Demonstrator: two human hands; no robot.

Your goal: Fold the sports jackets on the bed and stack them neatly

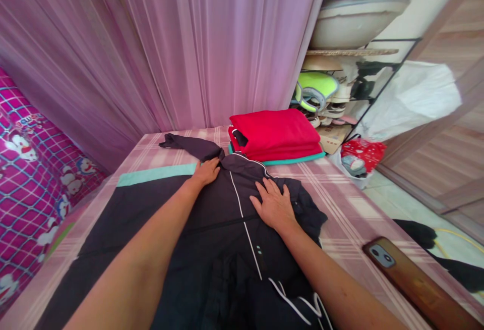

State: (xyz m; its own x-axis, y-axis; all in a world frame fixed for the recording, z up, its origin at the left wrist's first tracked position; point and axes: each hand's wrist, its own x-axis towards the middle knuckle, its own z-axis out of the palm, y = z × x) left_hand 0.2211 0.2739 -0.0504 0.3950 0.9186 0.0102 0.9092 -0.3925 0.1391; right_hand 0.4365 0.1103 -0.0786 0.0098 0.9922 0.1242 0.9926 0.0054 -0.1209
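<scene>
A dark jacket (212,229) with white piping and a teal band lies spread on a pink plaid bed (340,204). My left hand (206,171) rests flat on the jacket near its collar, beside one sleeve that trails off to the far left. My right hand (274,204) lies palm down on the jacket's right chest, fingers spread. Neither hand grips anything. Just beyond the collar sits a stack of folded red clothes (276,133) with teal edges.
A phone (404,274) in a brown case lies near the bed's right edge. Pink curtains (170,47) hang behind the bed. A cartoon-print pillow (30,168) is at left. A shoe rack (333,93), a white bag and a red bag stand at right.
</scene>
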